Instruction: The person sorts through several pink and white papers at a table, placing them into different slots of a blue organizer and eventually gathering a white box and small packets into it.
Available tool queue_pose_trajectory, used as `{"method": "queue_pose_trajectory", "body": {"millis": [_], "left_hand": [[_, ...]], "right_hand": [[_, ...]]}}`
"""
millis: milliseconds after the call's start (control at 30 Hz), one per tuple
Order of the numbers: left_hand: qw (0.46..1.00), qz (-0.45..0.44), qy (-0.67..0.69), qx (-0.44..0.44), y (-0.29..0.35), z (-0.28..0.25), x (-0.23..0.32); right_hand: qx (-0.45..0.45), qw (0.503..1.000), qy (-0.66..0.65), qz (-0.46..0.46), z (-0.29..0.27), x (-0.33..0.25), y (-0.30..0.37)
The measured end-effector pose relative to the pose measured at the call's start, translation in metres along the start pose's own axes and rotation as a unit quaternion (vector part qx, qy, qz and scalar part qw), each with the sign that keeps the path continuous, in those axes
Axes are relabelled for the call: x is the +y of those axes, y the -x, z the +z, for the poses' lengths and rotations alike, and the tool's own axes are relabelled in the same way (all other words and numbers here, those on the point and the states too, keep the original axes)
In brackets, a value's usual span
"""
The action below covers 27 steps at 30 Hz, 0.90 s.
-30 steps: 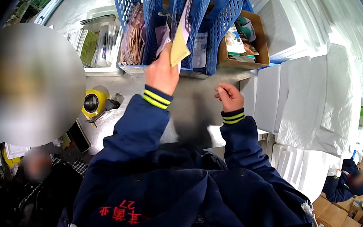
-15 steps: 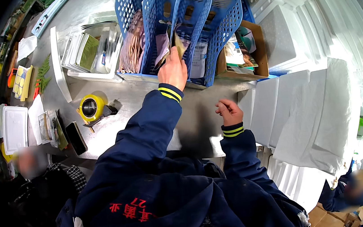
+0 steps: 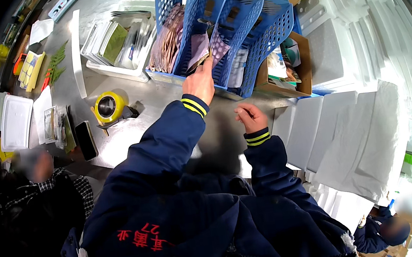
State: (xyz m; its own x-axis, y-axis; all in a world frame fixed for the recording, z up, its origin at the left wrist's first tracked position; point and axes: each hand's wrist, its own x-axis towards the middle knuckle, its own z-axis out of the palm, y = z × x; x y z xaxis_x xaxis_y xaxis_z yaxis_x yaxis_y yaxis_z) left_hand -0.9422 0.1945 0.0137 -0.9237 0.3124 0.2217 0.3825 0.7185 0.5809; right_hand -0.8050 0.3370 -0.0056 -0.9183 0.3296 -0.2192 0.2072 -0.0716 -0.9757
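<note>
My left hand (image 3: 198,85) reaches into the second compartment from the left of a blue slotted basket (image 3: 263,44). Its thumb and fingers pinch a flat purple packet with a pale pattern (image 3: 219,50); the fingertips are partly hidden. Another pinkish-purple packet (image 3: 199,48) leans just left of it. Many similar packets (image 3: 167,43) stand packed upright in the leftmost compartment. Over the metal table in front of the basket, my right hand (image 3: 253,117) is curled closed, with nothing visible in it.
Left of the basket stands a white tray of cards (image 3: 116,67). A yellow tape roll on a dispenser (image 3: 109,107) and a phone (image 3: 85,140) lie nearer. A cardboard box (image 3: 302,68) and white foam boxes (image 3: 314,128) stand right. Another person (image 3: 47,220) is at lower left.
The packet at my left hand has turned, now showing its patterned purple face. My right hand has moved slightly up and left. The view has shifted, moving the basket rightward.
</note>
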Motion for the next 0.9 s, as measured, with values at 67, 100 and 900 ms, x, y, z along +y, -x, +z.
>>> {"method": "queue_pose_trajectory", "body": {"millis": [67, 100, 900], "left_hand": [[1.0, 0.002, 0.02, -0.002, 0.002, -0.004, -0.005], [1.0, 0.01, 0.028, 0.007, 0.004, -0.006, -0.007], [0.982, -0.096, 0.152, -0.053, 0.199, -0.048, -0.115]], "right_hand": [[-0.006, 1.0, -0.007, 0.001, 0.007, 0.001, -0.003], [-0.01, 1.0, -0.011, 0.0, 0.011, 0.0, -0.004], [0.053, 0.85, 0.514, -0.106, 0.104, -0.047, -0.104]]}}
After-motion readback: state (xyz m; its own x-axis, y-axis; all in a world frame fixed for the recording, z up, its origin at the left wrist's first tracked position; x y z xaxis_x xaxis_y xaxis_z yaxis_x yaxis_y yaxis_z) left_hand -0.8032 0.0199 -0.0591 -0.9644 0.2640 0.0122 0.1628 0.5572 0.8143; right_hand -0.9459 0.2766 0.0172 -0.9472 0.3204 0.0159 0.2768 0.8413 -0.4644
